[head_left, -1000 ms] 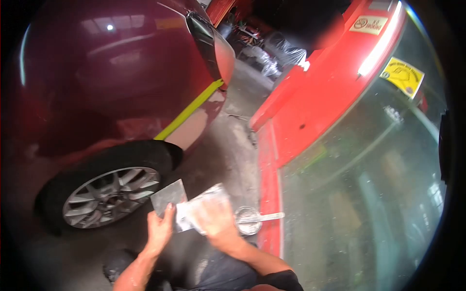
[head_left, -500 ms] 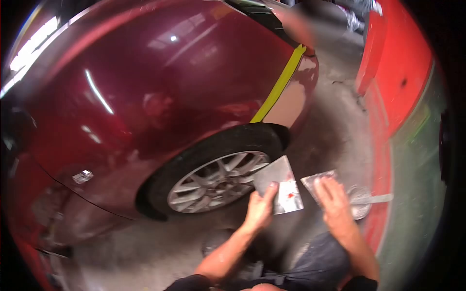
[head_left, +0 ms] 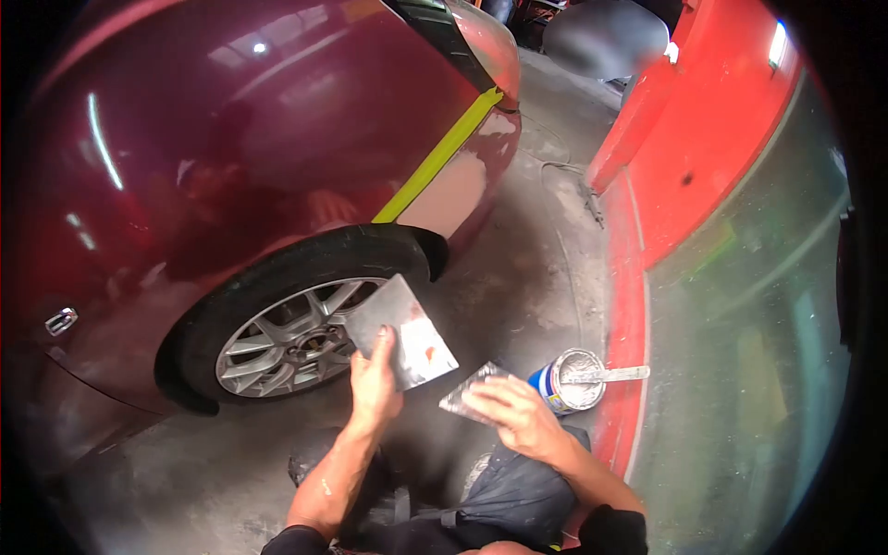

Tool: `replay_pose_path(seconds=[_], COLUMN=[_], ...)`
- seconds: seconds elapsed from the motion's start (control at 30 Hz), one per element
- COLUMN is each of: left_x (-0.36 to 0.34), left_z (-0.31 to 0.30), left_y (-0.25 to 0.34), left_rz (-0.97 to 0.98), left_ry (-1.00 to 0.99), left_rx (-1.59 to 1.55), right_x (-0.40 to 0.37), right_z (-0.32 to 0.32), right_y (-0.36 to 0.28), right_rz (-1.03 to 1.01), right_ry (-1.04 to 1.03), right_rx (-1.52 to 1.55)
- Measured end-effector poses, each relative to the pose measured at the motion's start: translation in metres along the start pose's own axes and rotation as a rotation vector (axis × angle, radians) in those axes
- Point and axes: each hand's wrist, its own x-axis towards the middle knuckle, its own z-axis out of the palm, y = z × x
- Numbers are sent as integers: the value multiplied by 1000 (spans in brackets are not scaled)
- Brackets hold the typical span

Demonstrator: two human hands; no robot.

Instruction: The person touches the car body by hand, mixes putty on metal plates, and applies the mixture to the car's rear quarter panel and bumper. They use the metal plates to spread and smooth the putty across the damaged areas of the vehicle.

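Hands apart, low over the dark trousers [head_left: 527, 490], and each one is closed on something flat. Left hand [head_left: 373, 388] has the grey plate [head_left: 381, 310] clamped, thumb across its face, the sheet tilted with a bright smear and a small reddish spot [head_left: 429, 353] near the far edge. Right hand [head_left: 523, 421] grips a thin, dark-edged spreader [head_left: 462, 400], fingers laid over it, a narrow gap between it and the plate. That plate looks held at one side only, so a hard push on its free corner could twist it and tip the smear off. And if the reddish spot is a second ingredient, as I'd guess, poor blending could leave streaks. Just beyond the spreader sits the open can [head_left: 546, 387], pale paste [head_left: 585, 392] at its mouth, a flat stick [head_left: 624, 374] lying across and poking out over the red ledge [head_left: 625, 342]. Risky, that: a sleeve or elbow catching the stick could flip it out or topple the can. Over on the left, the plate overlaps the wheel [head_left: 305, 347] in my view; whether they touch, I can't tell. Further off, yellow-green tape [head_left: 439, 159] borders a pale patch [head_left: 451, 194] on the dark red car [head_left: 287, 139], and a thin cable [head_left: 561, 242] trails along the floor [head_left: 518, 277], a snag for careless feet.
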Motion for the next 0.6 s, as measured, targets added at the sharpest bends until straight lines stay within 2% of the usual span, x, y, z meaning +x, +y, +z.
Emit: replay_pose_path(seconds=[0.07,0.13,0.2,0.23,0.33,0.47,0.5,0.6], left_x=[-2,-15,-20,-22,-23,-18,-17,-13], left_z=[-1,12,13,11,9,5,4,-6], left_y=[4,2,-15,-15,-11,-7,-10,-24], left_rz=[-120,-251,-191,-169,-134,8,24,97], left_ry=[-63,-104,-121,-144,-176,-145,-163,-116], left_rx=[-186,-151,-115,-94,-65,56,83,286], right_x=[17,30,36,31,15,16,21,18], right_z=[-25,-27,-17,-2,1,-13,-13,17], right_y=[-11,-26,-33,-22,13,5,5,-9], right_rz=[15,75,123,108,174,167,198,86], right_ry=[179,312,140,132,-201,10,150,-36], right_rx=[127,262,296,258,-265,-364,-259,-444])
